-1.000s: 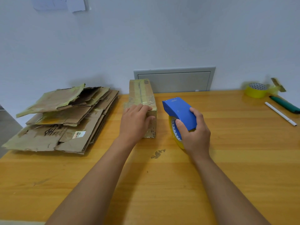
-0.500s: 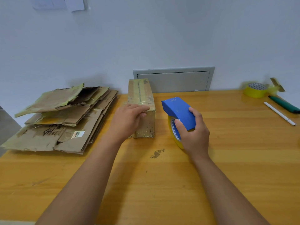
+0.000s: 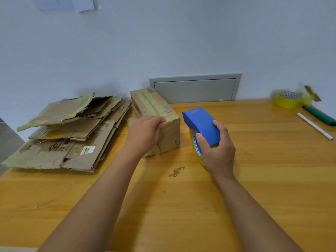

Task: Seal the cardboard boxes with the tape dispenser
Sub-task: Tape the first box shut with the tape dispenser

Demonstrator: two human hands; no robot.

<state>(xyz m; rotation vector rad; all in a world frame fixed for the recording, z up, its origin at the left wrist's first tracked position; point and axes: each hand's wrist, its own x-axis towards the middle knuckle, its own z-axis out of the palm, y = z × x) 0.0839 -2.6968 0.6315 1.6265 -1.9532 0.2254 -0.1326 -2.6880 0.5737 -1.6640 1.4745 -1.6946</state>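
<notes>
Left hand [image 3: 145, 133] is gripping the box [image 3: 160, 122] (already taped on top); right hand [image 3: 216, 150] is clutching the dispenser [image 3: 201, 124], likely needing a turned box face next.

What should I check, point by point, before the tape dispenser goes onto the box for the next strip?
1. Right hand grips the blue tape dispenser: ok.
2. Left hand holds the cardboard box at its near top edge: ok.
3. Box flaps closed, old tape along the top seam: ok.
4. Dispenser touching the box: not ok, it stands apart on the table to the box's right.
5. Free tape end ready at the dispenser's mouth: cannot tell, it is hidden.
6. Flattened cardboard pile is apart from the box: cannot tell, the left hand hides the gap.
</notes>
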